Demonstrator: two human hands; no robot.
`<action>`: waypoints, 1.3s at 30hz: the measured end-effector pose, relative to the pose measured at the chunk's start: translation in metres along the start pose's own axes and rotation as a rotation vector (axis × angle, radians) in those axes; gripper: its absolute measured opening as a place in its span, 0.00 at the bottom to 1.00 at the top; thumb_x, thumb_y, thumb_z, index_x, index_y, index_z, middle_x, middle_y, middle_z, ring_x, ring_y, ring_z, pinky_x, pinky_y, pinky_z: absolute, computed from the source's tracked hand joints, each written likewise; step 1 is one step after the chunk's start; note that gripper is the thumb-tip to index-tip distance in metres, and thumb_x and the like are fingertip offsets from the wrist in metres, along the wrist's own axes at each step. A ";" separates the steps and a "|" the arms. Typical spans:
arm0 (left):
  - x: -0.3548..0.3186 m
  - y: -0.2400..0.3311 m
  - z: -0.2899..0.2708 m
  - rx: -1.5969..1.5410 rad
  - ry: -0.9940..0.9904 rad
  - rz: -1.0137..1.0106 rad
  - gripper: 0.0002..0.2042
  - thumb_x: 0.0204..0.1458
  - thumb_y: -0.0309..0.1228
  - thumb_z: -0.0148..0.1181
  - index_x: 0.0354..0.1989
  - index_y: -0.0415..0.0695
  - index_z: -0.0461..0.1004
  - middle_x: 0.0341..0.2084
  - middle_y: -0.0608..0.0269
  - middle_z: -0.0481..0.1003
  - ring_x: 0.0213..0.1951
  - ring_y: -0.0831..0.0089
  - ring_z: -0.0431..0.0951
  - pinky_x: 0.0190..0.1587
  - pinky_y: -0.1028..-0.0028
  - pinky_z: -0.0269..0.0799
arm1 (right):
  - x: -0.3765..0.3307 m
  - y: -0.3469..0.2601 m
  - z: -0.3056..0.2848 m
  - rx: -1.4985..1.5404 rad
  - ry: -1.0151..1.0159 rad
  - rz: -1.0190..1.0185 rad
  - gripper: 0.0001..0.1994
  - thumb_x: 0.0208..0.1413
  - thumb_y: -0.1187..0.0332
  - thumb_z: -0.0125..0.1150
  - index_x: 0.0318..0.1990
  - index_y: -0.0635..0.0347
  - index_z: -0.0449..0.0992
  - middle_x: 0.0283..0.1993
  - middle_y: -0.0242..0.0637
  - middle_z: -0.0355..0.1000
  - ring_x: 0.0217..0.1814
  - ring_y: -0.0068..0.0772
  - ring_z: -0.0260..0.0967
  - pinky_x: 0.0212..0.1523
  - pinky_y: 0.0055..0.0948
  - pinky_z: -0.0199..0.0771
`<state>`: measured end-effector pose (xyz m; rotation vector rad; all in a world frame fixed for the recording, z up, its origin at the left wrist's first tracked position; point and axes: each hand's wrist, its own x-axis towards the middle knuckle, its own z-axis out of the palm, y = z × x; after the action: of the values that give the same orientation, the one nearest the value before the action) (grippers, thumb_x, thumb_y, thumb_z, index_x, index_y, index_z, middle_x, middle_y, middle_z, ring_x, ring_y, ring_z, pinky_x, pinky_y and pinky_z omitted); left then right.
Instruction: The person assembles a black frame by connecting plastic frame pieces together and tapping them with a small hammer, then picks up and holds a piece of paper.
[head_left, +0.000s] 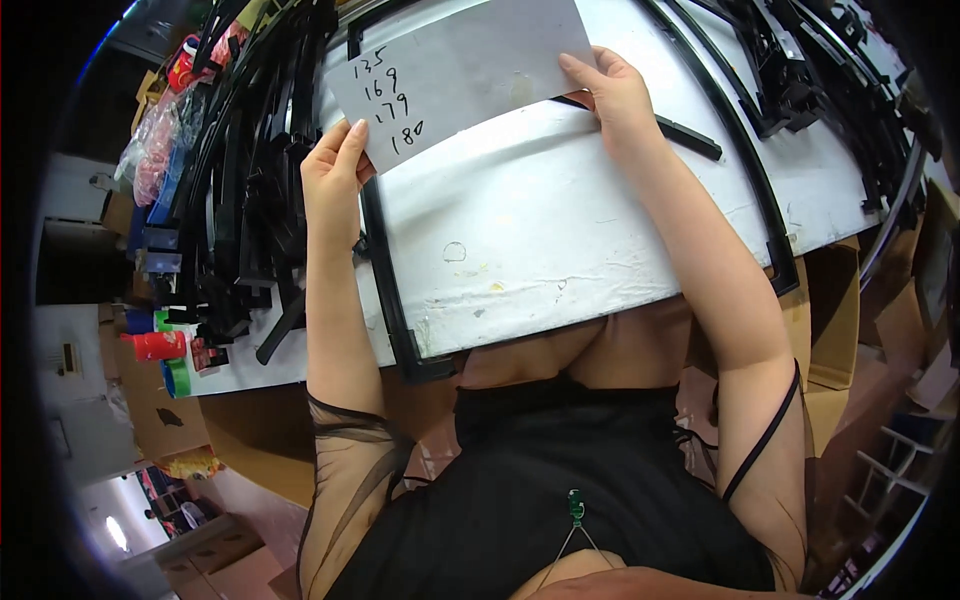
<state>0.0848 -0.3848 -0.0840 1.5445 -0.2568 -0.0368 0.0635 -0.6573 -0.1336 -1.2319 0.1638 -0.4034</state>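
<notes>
Pendant (575, 504) hangs at five o'clock while left hand (333, 180) at ten-thirty and right hand (622, 102) near one pinch the paper (480, 75) at twelve, seemingly for reading, the next move probably wanting it laid aside.

Bright, diffuse light whitens my tabletop (540, 230), with soft grey shadow below the paper sheet (480, 75) toward the tabletop's far edge, while fisheye distortion bows the black frame (783, 265) and my view's rim is black.

one left hand (332, 170), one right hand (622, 98), one sheet (480, 65), one table (530, 220)
</notes>
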 end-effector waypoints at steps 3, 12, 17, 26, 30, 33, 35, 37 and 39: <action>-0.003 -0.004 -0.001 0.108 0.037 0.015 0.14 0.57 0.31 0.50 0.46 0.33 0.70 0.35 0.58 0.75 0.34 0.77 0.75 0.40 0.77 0.72 | -0.008 -0.002 0.004 -0.156 0.026 0.005 0.12 0.53 0.68 0.58 0.42 0.63 0.70 0.36 0.36 0.73 0.38 0.23 0.70 0.42 0.22 0.72; -0.005 -0.010 0.002 0.129 0.139 0.083 0.13 0.57 0.30 0.49 0.44 0.34 0.72 0.30 0.63 0.76 0.29 0.82 0.73 0.34 0.82 0.69 | -0.015 0.001 -0.002 -0.358 -0.061 -0.049 0.21 0.54 0.58 0.56 0.50 0.61 0.66 0.39 0.36 0.73 0.39 0.27 0.72 0.42 0.25 0.70; -0.007 -0.009 0.002 0.123 0.147 0.088 0.13 0.58 0.30 0.48 0.44 0.35 0.72 0.30 0.63 0.76 0.29 0.82 0.73 0.33 0.83 0.68 | -0.015 -0.002 0.001 -0.327 -0.061 -0.057 0.17 0.57 0.65 0.53 0.49 0.66 0.66 0.34 0.37 0.73 0.35 0.26 0.74 0.39 0.22 0.74; -0.006 -0.009 0.006 0.178 0.162 0.079 0.14 0.57 0.30 0.49 0.46 0.33 0.71 0.32 0.58 0.76 0.33 0.79 0.74 0.38 0.81 0.69 | -0.010 0.002 -0.002 -0.249 -0.034 -0.028 0.15 0.57 0.66 0.52 0.49 0.66 0.66 0.35 0.36 0.73 0.35 0.25 0.73 0.39 0.21 0.75; -0.007 -0.007 0.009 0.110 0.177 0.050 0.14 0.57 0.30 0.49 0.47 0.33 0.70 0.32 0.59 0.76 0.33 0.78 0.74 0.39 0.81 0.69 | -0.009 0.000 -0.003 -0.210 -0.056 -0.014 0.14 0.57 0.67 0.53 0.48 0.65 0.67 0.34 0.36 0.73 0.34 0.24 0.73 0.39 0.21 0.75; -0.006 -0.009 0.008 0.134 0.192 0.041 0.14 0.57 0.30 0.49 0.46 0.34 0.71 0.32 0.60 0.76 0.33 0.79 0.74 0.38 0.81 0.69 | -0.011 0.000 -0.003 -0.217 -0.063 -0.004 0.15 0.56 0.64 0.54 0.48 0.63 0.67 0.37 0.35 0.73 0.36 0.23 0.72 0.41 0.21 0.73; -0.005 -0.010 0.008 0.146 0.191 0.039 0.14 0.57 0.30 0.49 0.46 0.34 0.71 0.32 0.60 0.76 0.33 0.79 0.74 0.38 0.81 0.69 | -0.011 0.000 -0.004 -0.224 -0.071 0.004 0.17 0.56 0.62 0.55 0.49 0.62 0.67 0.39 0.34 0.73 0.38 0.22 0.71 0.44 0.20 0.71; -0.006 -0.008 0.007 0.123 0.184 0.018 0.14 0.57 0.31 0.50 0.46 0.34 0.71 0.32 0.61 0.76 0.32 0.80 0.74 0.37 0.82 0.69 | -0.011 0.000 -0.004 -0.225 -0.082 0.007 0.17 0.56 0.62 0.55 0.49 0.62 0.67 0.39 0.34 0.73 0.38 0.22 0.71 0.44 0.19 0.70; -0.005 -0.010 0.006 0.127 0.179 0.029 0.14 0.57 0.31 0.50 0.46 0.34 0.71 0.31 0.61 0.76 0.32 0.80 0.74 0.36 0.82 0.69 | -0.012 -0.001 -0.003 -0.232 -0.073 0.006 0.17 0.56 0.62 0.55 0.49 0.62 0.67 0.39 0.34 0.73 0.38 0.22 0.71 0.44 0.19 0.69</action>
<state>0.0804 -0.3897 -0.0946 1.6589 -0.1414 0.1420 0.0512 -0.6559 -0.1351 -1.4718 0.1545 -0.3400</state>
